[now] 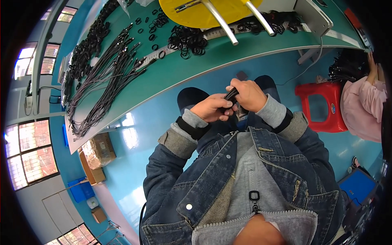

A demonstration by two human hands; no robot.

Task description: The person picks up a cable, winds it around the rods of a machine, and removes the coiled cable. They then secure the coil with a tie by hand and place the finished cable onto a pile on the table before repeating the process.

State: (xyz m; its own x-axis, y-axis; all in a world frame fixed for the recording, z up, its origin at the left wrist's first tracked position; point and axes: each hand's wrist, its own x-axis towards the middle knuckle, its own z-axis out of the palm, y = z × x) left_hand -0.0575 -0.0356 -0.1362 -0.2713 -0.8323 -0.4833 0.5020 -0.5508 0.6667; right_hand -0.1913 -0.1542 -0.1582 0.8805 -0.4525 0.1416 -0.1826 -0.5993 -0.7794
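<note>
My left hand point(214, 108) and my right hand point(249, 95) meet above my lap, in front of the table edge. Both are closed on a small black bundle point(231, 94) that looks like coiled cable. Its upper part shows between the hands; fingers cover the rest. On the green table point(163, 77) ahead, long dark cables point(104, 87) lie loosely fanned at the left. A pile of black coiled loops point(187, 41) sits near the table's front edge, with several single black rings point(152, 37) scattered behind it.
An upturned yellow stool point(196, 16) rests on the table, its metal legs sticking up. More black coils point(87, 51) line the table's far left. To the right, a person in pink point(359, 106) is beside a red plastic stool point(316, 108). Cardboard boxes point(98, 151) stand on the floor at left.
</note>
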